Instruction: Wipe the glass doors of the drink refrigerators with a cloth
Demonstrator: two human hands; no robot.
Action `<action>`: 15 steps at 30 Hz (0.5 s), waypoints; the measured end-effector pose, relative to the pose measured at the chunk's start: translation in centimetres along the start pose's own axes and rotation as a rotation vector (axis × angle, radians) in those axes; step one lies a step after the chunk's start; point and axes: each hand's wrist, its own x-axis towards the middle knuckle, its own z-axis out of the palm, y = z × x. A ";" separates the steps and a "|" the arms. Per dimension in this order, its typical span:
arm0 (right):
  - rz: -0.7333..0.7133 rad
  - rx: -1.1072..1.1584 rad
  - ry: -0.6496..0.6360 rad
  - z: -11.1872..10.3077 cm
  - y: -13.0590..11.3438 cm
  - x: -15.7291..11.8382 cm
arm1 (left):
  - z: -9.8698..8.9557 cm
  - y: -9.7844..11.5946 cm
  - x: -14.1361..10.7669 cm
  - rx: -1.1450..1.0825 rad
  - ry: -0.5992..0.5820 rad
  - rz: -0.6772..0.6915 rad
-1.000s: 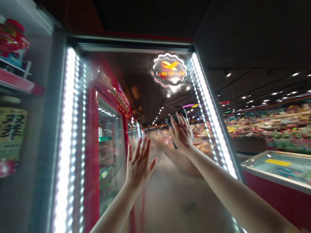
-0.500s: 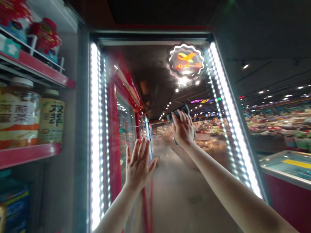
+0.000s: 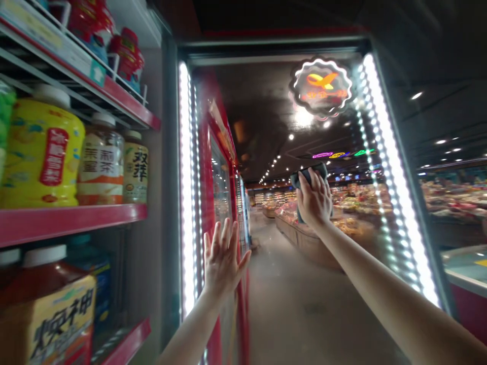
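Before me stands a glass door [image 3: 289, 284] in a dark frame, with bright LED strips along both sides and a round logo [image 3: 321, 87] near its upper right corner. My right hand [image 3: 315, 197] presses a dark grey cloth [image 3: 304, 175] against the glass, right of the middle, with the arm stretched out. The cloth shows above and beside the fingers; the rest is hidden under the palm. Lower and to the left, my left hand [image 3: 224, 256] is raised with fingers spread, holding nothing. Its palm faces the glass; I cannot tell whether it touches.
At the left, cooler shelves with red edges [image 3: 76, 220] hold bottled drinks, among them a yellow bottle [image 3: 43, 147] and a brown one [image 3: 49, 304]. Through the glass show a red cabinet and produce displays. A chest freezer [image 3: 467, 274] stands at the right.
The view has swung left, showing more of the shelves and bottles. Relative to the door, the right hand with the cloth stays about the same, and the left hand sits slightly lower and further left.
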 end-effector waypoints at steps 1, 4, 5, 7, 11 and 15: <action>-0.008 0.013 -0.004 0.7 -1.9 0.5 | 0.0 0.0 -0.3 -0.006 -0.005 -0.012; -0.233 0.077 -0.119 1.6 -7.3 -1.3 | 0.0 0.0 -1.4 -0.022 -0.013 -0.034; -0.340 0.100 -0.168 1.4 -8.4 -3.0 | -0.1 0.0 -1.9 -0.026 -0.012 -0.038; -0.545 0.134 -0.259 0.4 -8.8 -6.7 | -0.3 -0.2 -2.9 -0.029 -0.011 -0.047; -0.675 0.120 -0.339 -1.6 -5.6 -10.2 | -0.9 -1.0 -5.1 0.014 -0.024 -0.055; -0.323 0.062 -0.209 -0.2 -6.0 -5.4 | -1.4 -1.6 -6.8 0.099 -0.056 -0.079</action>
